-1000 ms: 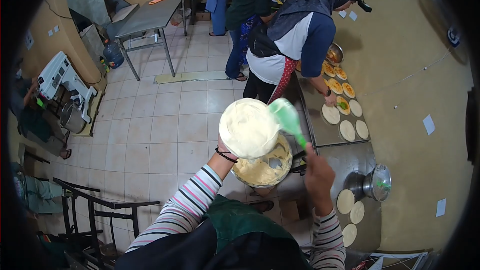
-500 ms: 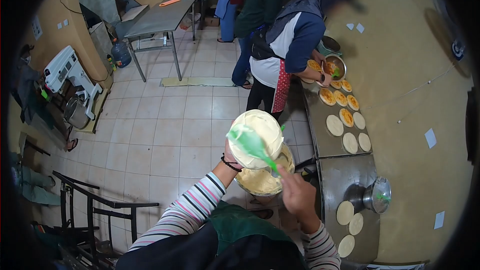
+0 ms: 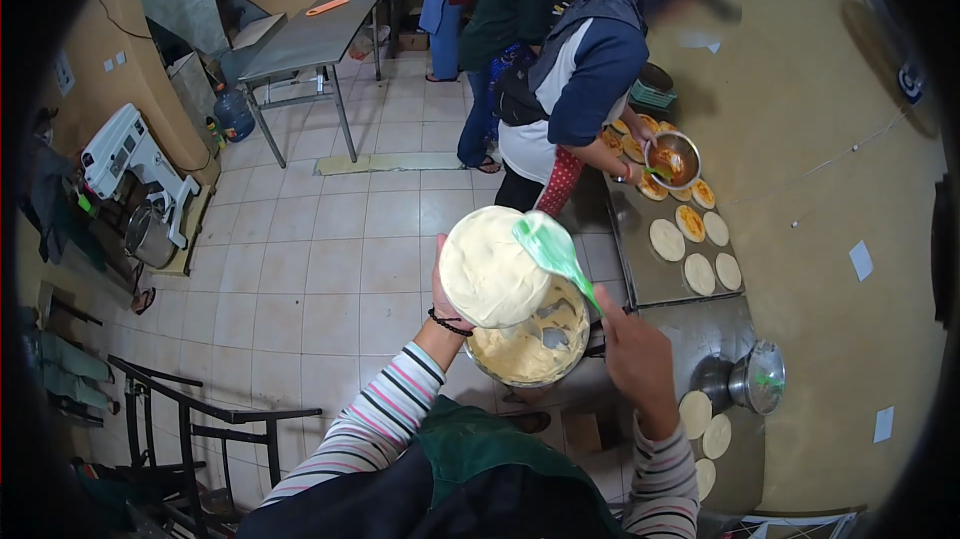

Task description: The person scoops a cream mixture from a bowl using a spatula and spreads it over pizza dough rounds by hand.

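Observation:
My left hand point(image 3: 445, 307) holds up a round cake point(image 3: 488, 271) coated in pale cream, its palm under the left side and most fingers hidden behind it. My right hand point(image 3: 638, 357) is wrapped round the handle of a green spatula point(image 3: 550, 247), whose cream-smeared blade touches the cake's upper right edge. Just below the cake is a large bowl point(image 3: 585, 347) of pale cream point(image 3: 520, 357), with scraped patches on its inside.
On my right, a metal table point(image 3: 650, 279) bears several flat rounds point(image 3: 667, 239), some with orange topping. A co-worker point(image 3: 600, 79) bends over it with a metal bowl point(image 3: 674, 159). A steel bowl point(image 3: 757, 384) lies nearer me. Left stand a black metal frame point(image 3: 225, 409) and a mixer point(image 3: 135, 169).
The spatula has moved from across the cake's middle to its upper right edge. The cake has shifted slightly left, uncovering more of the bowl. The co-worker's metal bowl has moved slightly nearer.

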Tool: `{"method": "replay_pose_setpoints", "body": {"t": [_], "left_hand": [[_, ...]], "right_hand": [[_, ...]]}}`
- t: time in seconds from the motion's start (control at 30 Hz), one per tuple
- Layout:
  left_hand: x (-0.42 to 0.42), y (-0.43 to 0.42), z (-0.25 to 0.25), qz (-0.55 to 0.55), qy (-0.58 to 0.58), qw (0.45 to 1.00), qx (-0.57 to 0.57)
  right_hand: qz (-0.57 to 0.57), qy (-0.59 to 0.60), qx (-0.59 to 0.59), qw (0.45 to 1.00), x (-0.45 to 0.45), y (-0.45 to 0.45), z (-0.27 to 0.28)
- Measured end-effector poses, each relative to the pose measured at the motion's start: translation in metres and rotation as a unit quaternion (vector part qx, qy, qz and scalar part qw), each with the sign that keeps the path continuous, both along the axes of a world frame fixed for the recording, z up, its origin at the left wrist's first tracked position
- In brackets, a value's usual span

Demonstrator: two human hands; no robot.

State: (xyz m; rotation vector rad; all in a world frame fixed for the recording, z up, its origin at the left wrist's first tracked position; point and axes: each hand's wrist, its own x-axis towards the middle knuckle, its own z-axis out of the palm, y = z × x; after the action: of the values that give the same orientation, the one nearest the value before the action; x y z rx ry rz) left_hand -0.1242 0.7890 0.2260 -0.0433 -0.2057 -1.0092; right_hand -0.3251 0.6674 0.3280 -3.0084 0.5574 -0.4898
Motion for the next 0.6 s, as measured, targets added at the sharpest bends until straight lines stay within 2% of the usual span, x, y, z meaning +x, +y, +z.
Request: {"method": "replay_pose_setpoints", "body": {"t": [0.07,0.1,0.17,0.2,0.27,0.33,0.4,0.43,0.5,0.53,0.6], "left_hand": [[0.008,0.003,-0.003,0.024,-0.001,1.000,-0.007],[0.012,0.005,-0.002,0.026,0.001,1.000,-0.008],[0.016,0.005,0.000,0.031,-0.006,0.999,-0.007],[0.016,0.002,-0.001,0.028,-0.005,1.000,-0.008],[0.014,-0.002,-0.005,-0.006,-0.003,1.000,-0.010],[0.010,-0.005,-0.009,0.004,-0.003,1.000,0.012],[0.013,-0.007,-0.009,0.018,-0.007,0.999,0.033],[0.016,-0.005,-0.008,0.016,-0.010,0.999,0.039],[0.020,0.001,-0.007,0.012,-0.007,0.999,0.044],[0.021,0.004,-0.006,0.009,-0.003,0.999,0.045],[0.016,0.005,-0.006,-0.004,-0.022,0.999,0.050]], "right_hand": [[0.012,0.109,0.169,0.979,-0.016,-0.005,0.008],[0.013,0.110,0.168,0.980,-0.022,-0.009,0.003],[0.182,0.065,0.341,0.920,-0.030,-0.013,-0.006],[0.179,0.066,0.340,0.921,-0.030,-0.015,-0.008],[0.076,0.014,0.370,0.926,-0.011,-0.007,0.002],[0.079,-0.019,0.350,0.933,0.003,-0.003,-0.002],[0.063,0.108,0.329,0.936,0.007,0.003,-0.004],[0.062,0.107,0.328,0.937,0.004,0.003,-0.004],[0.209,0.051,0.344,0.914,-0.008,0.007,-0.001],[0.206,0.053,0.346,0.914,-0.005,0.006,0.005],[0.127,0.010,0.244,0.961,0.009,-0.006,0.021]]}}
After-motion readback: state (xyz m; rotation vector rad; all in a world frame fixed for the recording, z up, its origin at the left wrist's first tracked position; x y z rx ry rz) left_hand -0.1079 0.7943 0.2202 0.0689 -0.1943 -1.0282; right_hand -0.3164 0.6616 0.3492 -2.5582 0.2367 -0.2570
